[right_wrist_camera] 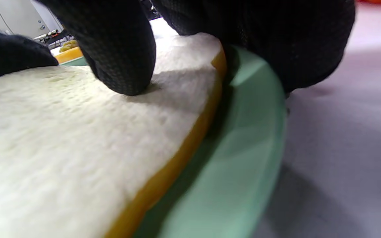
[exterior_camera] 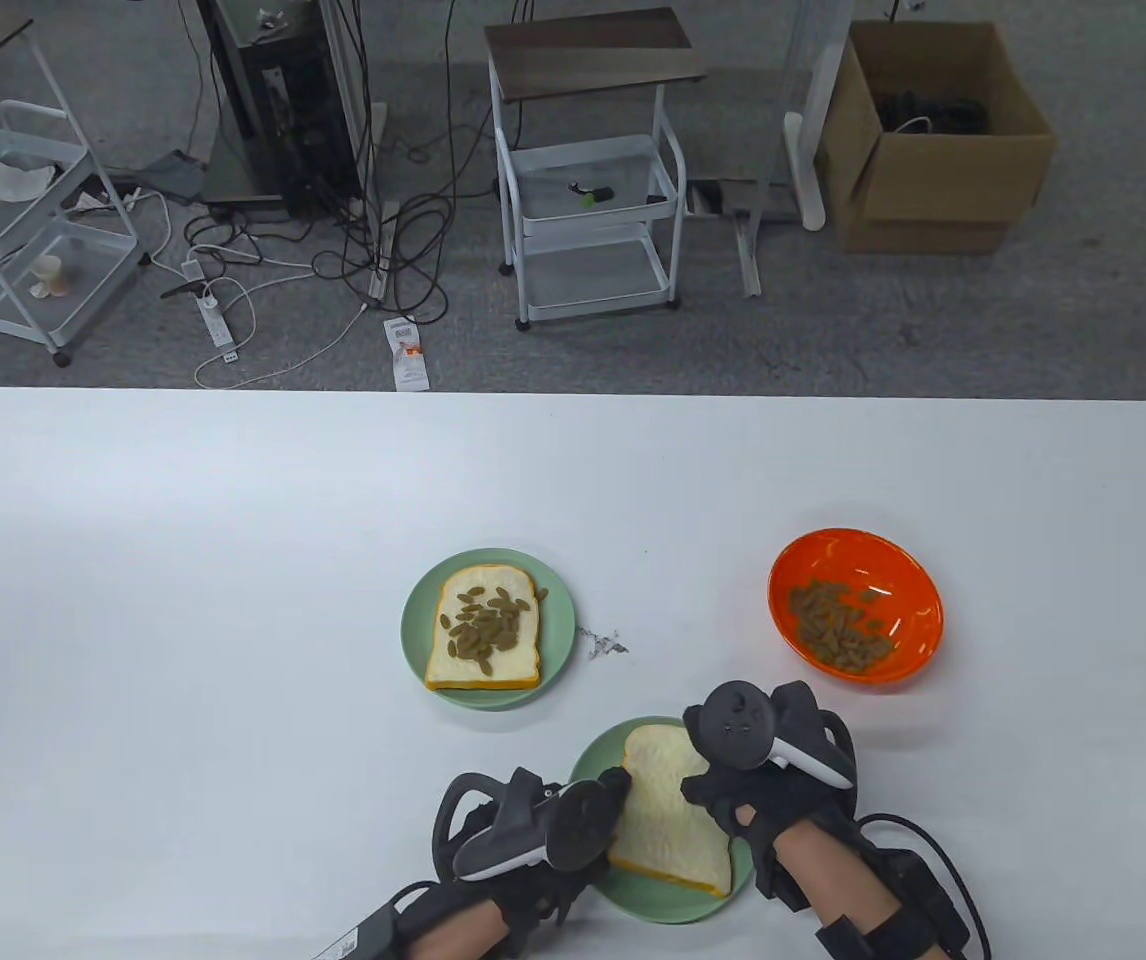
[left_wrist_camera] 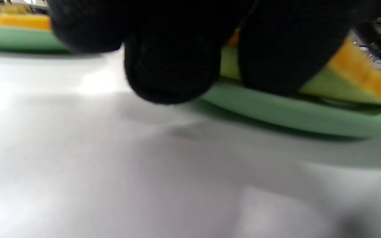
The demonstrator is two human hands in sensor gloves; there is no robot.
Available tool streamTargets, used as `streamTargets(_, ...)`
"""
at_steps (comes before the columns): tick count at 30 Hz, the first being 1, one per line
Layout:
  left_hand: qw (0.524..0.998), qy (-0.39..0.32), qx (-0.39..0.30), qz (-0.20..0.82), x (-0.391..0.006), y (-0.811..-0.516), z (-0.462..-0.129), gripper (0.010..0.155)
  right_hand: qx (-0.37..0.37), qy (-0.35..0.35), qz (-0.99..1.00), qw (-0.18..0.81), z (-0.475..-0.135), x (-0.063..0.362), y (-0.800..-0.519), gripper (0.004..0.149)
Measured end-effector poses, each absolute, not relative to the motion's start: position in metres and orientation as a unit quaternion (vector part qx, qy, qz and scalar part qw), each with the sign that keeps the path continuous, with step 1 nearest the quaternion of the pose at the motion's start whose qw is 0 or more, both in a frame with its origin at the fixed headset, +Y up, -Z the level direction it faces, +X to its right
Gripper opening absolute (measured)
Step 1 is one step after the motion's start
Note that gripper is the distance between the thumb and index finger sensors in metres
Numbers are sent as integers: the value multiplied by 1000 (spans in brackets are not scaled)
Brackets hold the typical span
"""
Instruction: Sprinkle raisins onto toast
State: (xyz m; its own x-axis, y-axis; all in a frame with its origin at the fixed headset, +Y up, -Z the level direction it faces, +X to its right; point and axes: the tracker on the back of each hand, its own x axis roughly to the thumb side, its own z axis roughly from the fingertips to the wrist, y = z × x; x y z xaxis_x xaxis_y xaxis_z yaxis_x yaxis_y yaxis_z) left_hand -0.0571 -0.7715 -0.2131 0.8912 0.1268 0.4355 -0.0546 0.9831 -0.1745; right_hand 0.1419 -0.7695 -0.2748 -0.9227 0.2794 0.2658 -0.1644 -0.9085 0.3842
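White table (exterior_camera: 183,560), wide, the work area sits toward its near edge. Three dishes on it: near green plate (exterior_camera: 593,770) with a bare slice of toast (exterior_camera: 668,820), far green plate (exterior_camera: 558,630) with a slice already covered in raisins (exterior_camera: 481,625), and an orange bowl (exterior_camera: 858,560) holding the loose raisins (exterior_camera: 838,630).

Bare slice lies between the two hands, long axis running from far-left to near-right, crust at the near end. Left hand (exterior_camera: 543,825) rests at the plate's left rim, fingers reaching toward the slice's far-left corner. Right hand (exterior_camera: 763,765) sits over the slice's right side.

Key relation: the bowl lies ahead and to the right of the right hand, near but apart from it. The right hand is clearly the nearer one to the raisins; the left would have to cross the plate. Judged: next reach goes forward-right to the bowl, then back over the bare slice.

Right wrist view (right_wrist_camera: 121,69) adds what the table view hides: one fingertip presses on the white crumb face, other fingers curled past the crust over the plate's rim. Nothing held, as far as shows.

Left wrist view is blurred and very close: dark fingers (left_wrist_camera: 174,79) low at the green rim, touching table or plate, cannot tell which. Grip state there unclear; probably resting, not holding.
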Motion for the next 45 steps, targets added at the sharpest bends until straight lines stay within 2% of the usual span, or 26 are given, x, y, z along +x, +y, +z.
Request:
streamTargets(9,981,-193,25,3,-51,-776,-212,63,164,179,962,124,-276,144,-770,75)
streamTargets(13,983,-160,10,89,-62,-777,-221,62,169,179,961,126,-276,143,-771,74)
streamTargets(16,984,-143,5,106,-67,-777,-222,60,168,181,958,149,-279,145,-772,73)
streamTargets(18,981,-163,1,102,-65,-775,-220,55,169,181,957,150,-279,146,-772,73)
streamTargets(20,975,-207,-38,73,-59,-774,-218,52,168,177,959,141,-279,146,-772,74)
streamTargets(23,969,-231,-92,-8,-53,-772,-215,60,170,178,959,140,-279,145,-772,74)
streamTargets(25,968,-228,-98,-28,-49,-772,-214,59,171,179,958,144,-279,145,-773,74)
streamTargets(34,965,-239,-23,-107,-33,-768,-210,39,175,178,959,136,-277,141,-773,74)
streamTargets(41,962,-258,-3,-88,-38,-772,-211,40,175,177,959,137,-277,141,-773,74)
streamTargets(45,960,-265,36,-77,-43,-776,-209,40,176,175,959,137,-277,141,-774,74)
